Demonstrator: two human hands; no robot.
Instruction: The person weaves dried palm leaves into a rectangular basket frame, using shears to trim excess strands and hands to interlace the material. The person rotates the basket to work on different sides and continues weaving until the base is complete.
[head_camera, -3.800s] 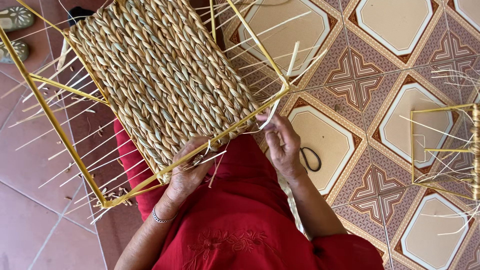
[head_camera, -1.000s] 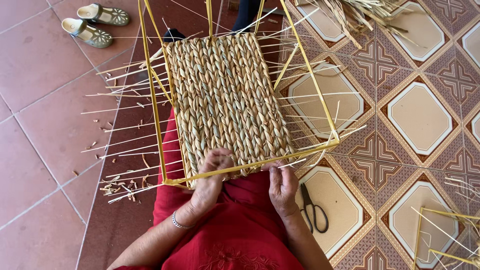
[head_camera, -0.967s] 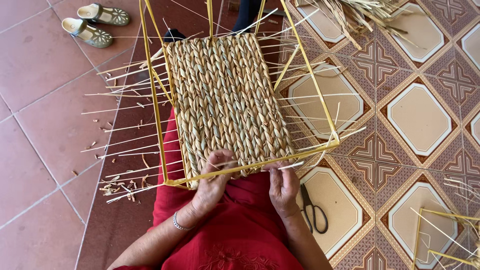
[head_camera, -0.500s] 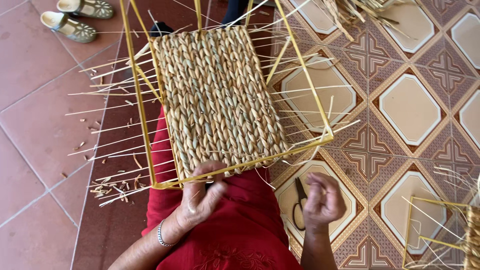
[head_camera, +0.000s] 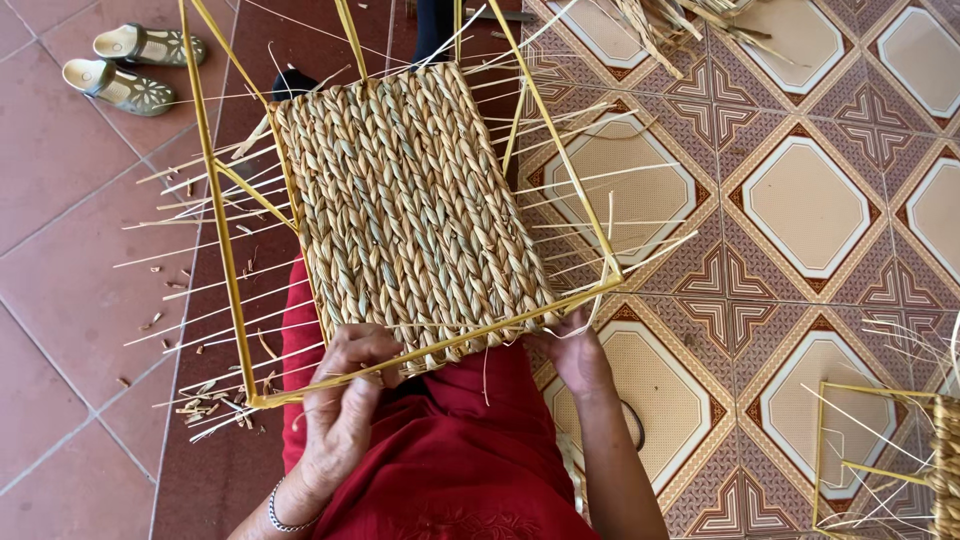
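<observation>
While the left hand (head_camera: 340, 400) pinches the yellow frame (head_camera: 225, 260), the right hand (head_camera: 575, 350) grips the woven panel's (head_camera: 410, 210) near corner (mid-weave) — next, I'd guess, tucking a loose strand.

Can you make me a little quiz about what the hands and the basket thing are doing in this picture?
1. True or false: the left hand rests on the near edge of the woven panel.
2. What colour is the frame around the woven panel?
A. blue
B. yellow
C. black
3. Fill in the missing word: the pair of shoes lies on the ____ floor tiles, far from the right hand.

Key:
1. true
2. B
3. red
</observation>
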